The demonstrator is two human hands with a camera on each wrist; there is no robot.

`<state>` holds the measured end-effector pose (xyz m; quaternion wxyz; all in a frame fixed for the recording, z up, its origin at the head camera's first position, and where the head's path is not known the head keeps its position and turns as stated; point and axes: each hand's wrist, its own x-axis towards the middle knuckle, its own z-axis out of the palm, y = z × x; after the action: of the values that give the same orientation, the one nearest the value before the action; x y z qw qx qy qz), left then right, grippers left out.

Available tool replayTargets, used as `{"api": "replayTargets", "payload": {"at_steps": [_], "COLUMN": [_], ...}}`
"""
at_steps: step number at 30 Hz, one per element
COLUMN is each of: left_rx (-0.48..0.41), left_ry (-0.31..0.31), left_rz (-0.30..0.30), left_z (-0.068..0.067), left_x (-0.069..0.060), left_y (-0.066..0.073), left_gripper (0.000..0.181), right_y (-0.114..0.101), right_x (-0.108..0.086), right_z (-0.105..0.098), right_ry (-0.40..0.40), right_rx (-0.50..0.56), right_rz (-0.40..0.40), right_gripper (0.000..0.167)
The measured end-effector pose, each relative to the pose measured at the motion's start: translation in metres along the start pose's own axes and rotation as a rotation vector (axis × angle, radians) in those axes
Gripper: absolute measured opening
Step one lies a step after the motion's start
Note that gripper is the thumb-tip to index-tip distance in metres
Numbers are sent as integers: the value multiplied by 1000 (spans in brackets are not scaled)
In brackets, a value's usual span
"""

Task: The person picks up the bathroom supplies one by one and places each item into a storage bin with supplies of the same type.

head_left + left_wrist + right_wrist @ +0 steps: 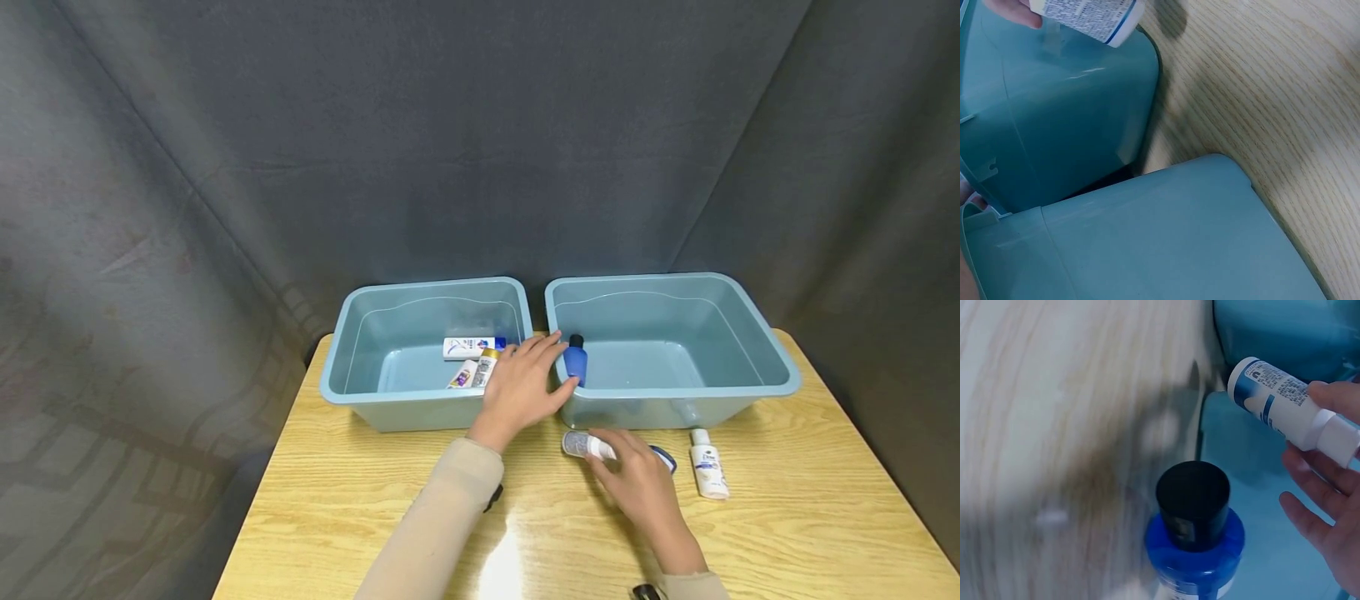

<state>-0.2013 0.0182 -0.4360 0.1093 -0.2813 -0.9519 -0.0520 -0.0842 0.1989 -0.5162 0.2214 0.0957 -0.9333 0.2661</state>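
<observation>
Pinched at the Cap, With Its Bottom Pointing Left

A small white plastic bottle with a blue band (581, 444) was pinched near its cap by the right hand (639, 477), between the thumb and the fingers. It seemed to be held a little above the yellow-brown wooden desk (337, 500), just in front of the light blue plastic right bin (645, 410), near that bin's left corner. It was tipped on its side. Its long way was turned mostly left to right, with the bottom pointed left.

The left hand (521, 385) was placed farther ahead and to the left, over the rims of the right bin and the matching light blue plastic left bin (420, 412). Its fingers were spread, and nothing was seen gripped. Whether a rim was touched could not be told.

What seemed to matter most was the way to the bins. The right bin was set straight ahead of the bottle, behind a tall wall. The left bin was set farther left, and that way was partly blocked by the left hand.
</observation>
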Motion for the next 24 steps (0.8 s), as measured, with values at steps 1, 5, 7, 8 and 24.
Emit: {"api": "replayTargets", "payload": {"at_steps": [1, 5, 7, 8, 24], "left_rx": [0, 5, 6, 4, -6], "left_ry": [-1, -5, -6, -6, 13], "left_rz": [0, -5, -7, -7, -2], "left_z": [0, 0, 0, 0, 2], "left_x": [0, 0, 0, 0, 1], "left_y": [0, 0, 0, 0, 0], "left_gripper": [61, 61, 61, 61, 61], "right_y": [-1, -3, -4, -4, -10], "right_x": [0, 1, 1, 1, -4], "right_z": [-1, -5, -6, -7, -18], "right_ry": [8, 38, 51, 58, 102], "right_rx": [-1, -7, -7, -8, 19], "right_rz": [-8, -38, -49, -52, -32], "right_gripper": [40, 41, 41, 41, 40]}}
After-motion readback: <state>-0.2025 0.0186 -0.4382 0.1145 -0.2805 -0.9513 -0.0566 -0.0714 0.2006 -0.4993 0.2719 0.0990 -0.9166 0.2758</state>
